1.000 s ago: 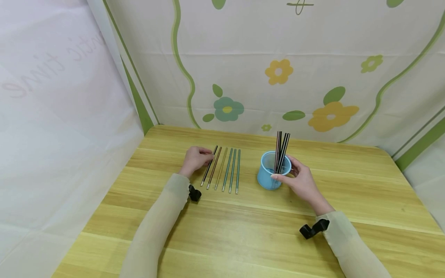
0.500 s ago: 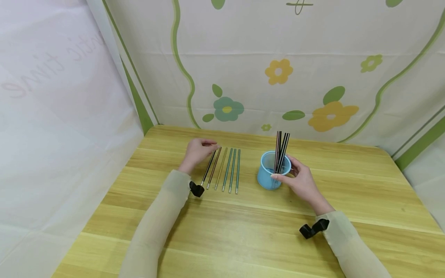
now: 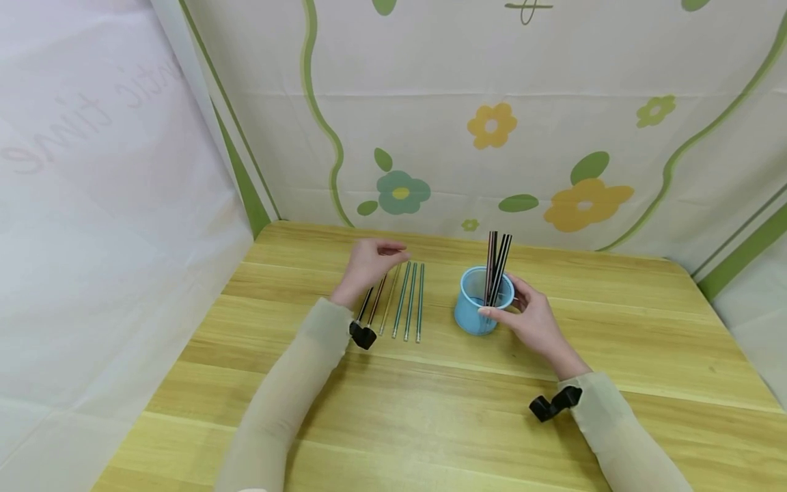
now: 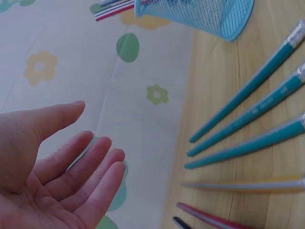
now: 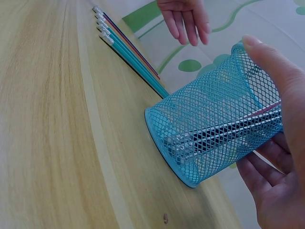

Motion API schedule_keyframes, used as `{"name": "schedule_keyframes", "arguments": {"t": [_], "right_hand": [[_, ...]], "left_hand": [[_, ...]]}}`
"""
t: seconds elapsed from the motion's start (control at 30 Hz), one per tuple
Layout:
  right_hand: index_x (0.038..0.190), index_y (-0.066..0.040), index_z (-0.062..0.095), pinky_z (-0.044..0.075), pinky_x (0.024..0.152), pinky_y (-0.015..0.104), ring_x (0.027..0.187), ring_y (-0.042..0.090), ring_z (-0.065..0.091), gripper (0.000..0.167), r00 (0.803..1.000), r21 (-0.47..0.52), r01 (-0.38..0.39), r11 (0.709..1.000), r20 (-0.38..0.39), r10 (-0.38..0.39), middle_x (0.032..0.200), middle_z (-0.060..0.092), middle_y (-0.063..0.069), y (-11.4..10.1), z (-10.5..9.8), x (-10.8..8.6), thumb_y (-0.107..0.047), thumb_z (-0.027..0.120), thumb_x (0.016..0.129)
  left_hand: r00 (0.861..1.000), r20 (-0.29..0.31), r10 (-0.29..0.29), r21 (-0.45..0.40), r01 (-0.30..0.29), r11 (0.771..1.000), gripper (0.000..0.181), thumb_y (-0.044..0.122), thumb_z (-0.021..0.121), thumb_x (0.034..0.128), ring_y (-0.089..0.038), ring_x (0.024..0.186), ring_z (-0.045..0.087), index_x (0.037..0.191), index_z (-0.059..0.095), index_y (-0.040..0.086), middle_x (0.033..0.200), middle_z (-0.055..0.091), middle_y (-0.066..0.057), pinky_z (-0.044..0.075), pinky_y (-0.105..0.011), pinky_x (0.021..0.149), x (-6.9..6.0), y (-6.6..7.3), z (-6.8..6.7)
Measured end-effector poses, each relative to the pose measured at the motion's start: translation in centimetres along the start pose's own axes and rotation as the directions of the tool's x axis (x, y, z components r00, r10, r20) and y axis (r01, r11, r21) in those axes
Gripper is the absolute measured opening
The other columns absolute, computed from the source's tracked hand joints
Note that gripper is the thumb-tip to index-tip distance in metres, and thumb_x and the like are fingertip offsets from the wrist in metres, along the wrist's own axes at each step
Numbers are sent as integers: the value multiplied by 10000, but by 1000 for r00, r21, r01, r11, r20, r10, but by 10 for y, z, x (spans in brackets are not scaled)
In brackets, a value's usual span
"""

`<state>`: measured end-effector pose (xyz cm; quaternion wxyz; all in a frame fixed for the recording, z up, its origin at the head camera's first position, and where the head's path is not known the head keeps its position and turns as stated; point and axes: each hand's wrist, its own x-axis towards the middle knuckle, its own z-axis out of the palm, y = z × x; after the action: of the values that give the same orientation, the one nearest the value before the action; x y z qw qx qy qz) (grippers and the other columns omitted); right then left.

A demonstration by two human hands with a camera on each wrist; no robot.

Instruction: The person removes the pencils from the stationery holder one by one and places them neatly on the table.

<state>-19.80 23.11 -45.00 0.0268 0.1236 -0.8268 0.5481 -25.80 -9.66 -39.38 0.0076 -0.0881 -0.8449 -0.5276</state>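
- On the tabletop [image 3: 443, 424], to the left of the cup [image 3: 470, 314], a row is laid: a black pencil [image 3: 365, 304], a red pencil [image 3: 377, 301], a yellow pencil [image 3: 390, 301], then three teal pencils [image 3: 410, 301].
- Their long axes are set from the near side to the far side, silver ends near; the leftmost ones are slanted rightward at the far end.
- The left hand [image 3: 371, 263] is the nearer to this row: it is held above the far ends of the leftmost pencils, partly hiding them, with the teal pencils just to its right.
- Its fingers [image 4: 102, 195] are loosely extended, the thumb spread apart from them; nothing is held and no contact with a pencil is seen.
- By the right hand [image 3: 532, 319] the cup is gripped at its right side, upright, well apart from the left hand.
- In the cup, dark pencils [image 3: 501, 260] are leaned, silver ends down; their exact count cannot be told.
- The tabletop is finished in pale wood grain and is backed by a cloth wall [image 3: 455, 157] printed with flowers [image 3: 476, 126]; at the left a sheet [image 3: 92, 273] is hung.
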Motion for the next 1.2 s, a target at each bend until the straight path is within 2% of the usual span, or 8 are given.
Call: {"name": "schedule_keyframes", "arguments": {"t": [0.3,0.5,0.73,0.93,1.07,1.2], "right_hand": [[1561,-48,381,455,994,177,1291,309,531,871,1000,3,3,1000,-1,-3,1471,508,180,1,0,1,-179,867,850],[1557,-41,386,458,1015,213,1291,309,531,861,1000,3,-4,1000,5,4,1462,514,180,1,0,1,-180,864,854],[1544,-55,417,457,1007,197,1278,297,542,836,1000,-2,-1,1000,-2,1,1437,541,155,0,0,1,-219,863,857],[1528,-48,440,459,990,174,1271,291,549,813,1000,-4,11,1000,0,-11,1433,549,144,0,1,1,-235,862,859],[1518,-45,452,462,999,197,1260,285,554,792,1000,3,8,1000,-5,-8,1420,558,150,0,1,1,-213,861,860],[1517,-50,452,464,1015,230,1261,284,551,775,1000,15,7,1000,-1,-7,1414,560,149,-1,0,0,-183,853,867]], "left_hand": [[997,12,71,-28,-70,997,304,272,790,928,-143,944,677,1161,765,78,1062,744,8,560,-325,844,2,14,24],[996,27,89,-58,-88,994,294,286,794,923,-110,942,675,1160,766,113,1051,742,43,560,-278,833,3,23,41],[987,44,153,-114,-147,983,295,267,804,916,-91,920,686,1160,764,107,1031,748,45,566,-257,815,5,33,60],[985,54,165,-117,-158,981,278,279,810,909,-56,895,682,1143,771,134,1005,742,94,566,-236,798,6,36,75],[983,49,174,-109,-168,980,257,256,807,912,-52,881,676,1137,774,137,999,740,105,567,-237,786,8,38,82],[985,49,168,-136,-160,978,244,227,806,914,-52,886,674,1137,773,131,1000,740,99,565,-232,786,10,40,89]]}}
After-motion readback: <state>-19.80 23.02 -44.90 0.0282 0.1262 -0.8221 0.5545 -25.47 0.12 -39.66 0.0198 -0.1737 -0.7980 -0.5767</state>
